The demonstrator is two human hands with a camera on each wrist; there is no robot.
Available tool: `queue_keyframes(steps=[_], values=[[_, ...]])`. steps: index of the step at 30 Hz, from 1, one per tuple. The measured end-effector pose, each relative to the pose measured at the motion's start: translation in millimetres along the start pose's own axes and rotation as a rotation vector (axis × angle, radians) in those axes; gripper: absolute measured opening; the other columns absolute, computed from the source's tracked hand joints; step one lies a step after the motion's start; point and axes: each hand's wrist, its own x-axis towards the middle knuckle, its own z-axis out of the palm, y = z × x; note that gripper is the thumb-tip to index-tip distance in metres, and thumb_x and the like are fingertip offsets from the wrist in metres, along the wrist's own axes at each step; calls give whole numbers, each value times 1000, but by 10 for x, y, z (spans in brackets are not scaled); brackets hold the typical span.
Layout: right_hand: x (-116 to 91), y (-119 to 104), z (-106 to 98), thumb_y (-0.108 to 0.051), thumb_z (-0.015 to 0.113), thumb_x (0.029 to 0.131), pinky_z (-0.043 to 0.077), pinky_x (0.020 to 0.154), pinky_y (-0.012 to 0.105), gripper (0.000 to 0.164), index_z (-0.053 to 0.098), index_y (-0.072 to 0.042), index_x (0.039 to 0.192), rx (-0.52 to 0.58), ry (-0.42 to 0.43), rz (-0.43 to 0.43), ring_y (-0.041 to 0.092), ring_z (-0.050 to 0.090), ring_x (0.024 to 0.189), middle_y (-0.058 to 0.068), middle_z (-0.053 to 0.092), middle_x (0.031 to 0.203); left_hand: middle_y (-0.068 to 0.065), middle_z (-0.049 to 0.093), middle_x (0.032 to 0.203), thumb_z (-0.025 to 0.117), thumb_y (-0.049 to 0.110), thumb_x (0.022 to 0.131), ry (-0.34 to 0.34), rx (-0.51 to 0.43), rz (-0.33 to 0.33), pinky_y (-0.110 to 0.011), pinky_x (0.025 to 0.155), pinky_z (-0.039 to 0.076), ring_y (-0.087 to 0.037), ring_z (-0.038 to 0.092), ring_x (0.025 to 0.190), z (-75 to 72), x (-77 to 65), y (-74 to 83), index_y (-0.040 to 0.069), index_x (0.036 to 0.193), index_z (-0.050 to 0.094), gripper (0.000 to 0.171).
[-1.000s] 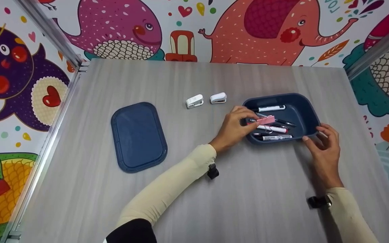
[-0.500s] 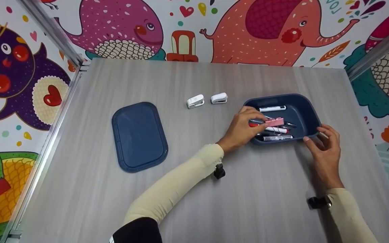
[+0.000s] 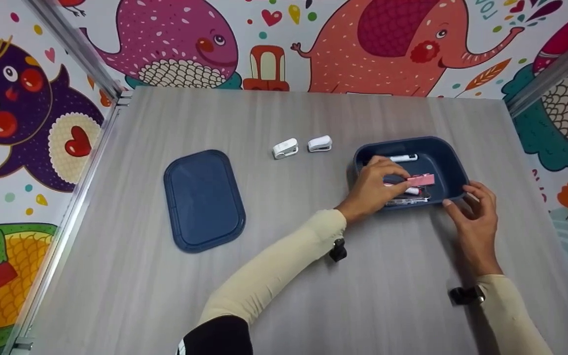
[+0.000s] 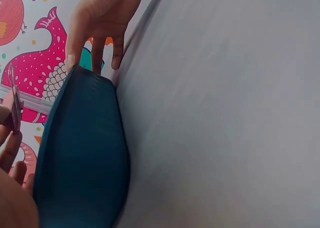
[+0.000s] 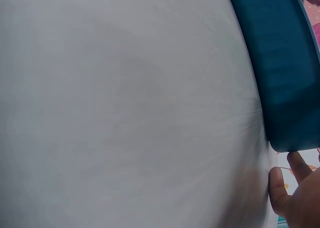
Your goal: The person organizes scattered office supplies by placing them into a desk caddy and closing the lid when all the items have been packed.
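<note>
In the head view my left hand [image 3: 375,187] pinches a pink binder clip [image 3: 421,179] between thumb and fingertips, over the inside of a dark blue box [image 3: 445,165]. The clip's wire handle shows in the left wrist view. Beneath the hand several markers and pens [image 3: 407,201] lie in the box, partly covered by it. My right hand [image 3: 476,222] holds the box's near right corner, thumb on the near side and fingers round the right end. A marker with a white barrel [image 3: 405,158] lies along the far wall inside.
A dark blue lid [image 3: 205,199] lies flat on the table at left. Two small white staplers [image 3: 285,148] [image 3: 319,143] stand between the lid and the box, toward the back. Printed wall panels [image 3: 387,44] border the table's back and sides.
My left hand has moved right with the pink binder clip, from the box's left end toward its middle and right. My right hand stays at the corner.
</note>
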Motion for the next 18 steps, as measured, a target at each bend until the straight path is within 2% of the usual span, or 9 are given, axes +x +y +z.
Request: queue_keyframes(steps=[6, 18], values=[[6, 12, -9, -9, 77, 104, 40, 127, 46, 56, 54, -6, 155, -14, -14, -7, 34, 49, 151, -2, 39, 166, 2, 81, 114, 87, 19, 99, -9, 7, -11, -13, 106, 39, -8, 58, 119, 101, 69, 74, 10, 112, 86, 16], [-4, 7, -7, -9, 76, 104, 37, 129, 46, 55, 54, -6, 155, -19, -14, 4, 35, 47, 152, -3, 38, 167, 4, 82, 111, 86, 20, 100, -33, 14, -30, -13, 105, 38, -7, 58, 116, 161, 133, 98, 11, 113, 86, 16]])
